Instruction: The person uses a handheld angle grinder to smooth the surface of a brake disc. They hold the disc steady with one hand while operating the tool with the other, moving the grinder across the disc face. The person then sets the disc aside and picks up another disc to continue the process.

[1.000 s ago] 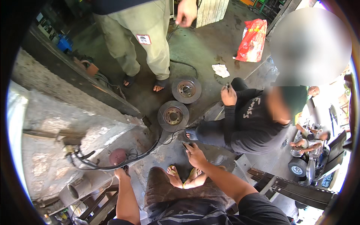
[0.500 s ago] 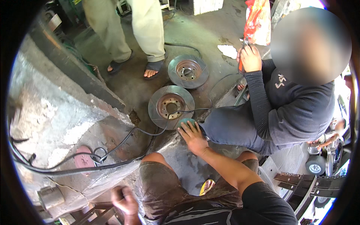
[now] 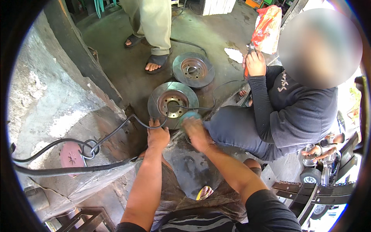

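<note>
Two grey brake discs with rusty brown hubs lie on the floor ahead of me. The nearer brake disc (image 3: 157, 96) has my left hand (image 3: 158, 138) at its near rim, fingers over the edge and thumb to the right. My right hand (image 3: 197, 132), smeared by motion, is on a round green pad (image 3: 190, 115) at the disc's near right edge. The pad partly covers the rim there. Beyond lies the second brake disc (image 3: 206, 74), which neither hand touches. A thin dark cable (image 3: 213, 101) crosses the nearer disc.
A seated co-worker (image 3: 305, 112) at right holds a red-handled tool (image 3: 246, 69). Another person's sandalled foot (image 3: 157, 62) stands beyond the discs. Black cables (image 3: 116, 133) and a pink slotted sanding disc (image 3: 70, 154) lie at left. A red-and-white bag (image 3: 266, 31) stands far right.
My left hand has come up from near my lap to the nearer disc's rim. My right hand and the green pad have shifted slightly left and up. The standing person's feet have moved.
</note>
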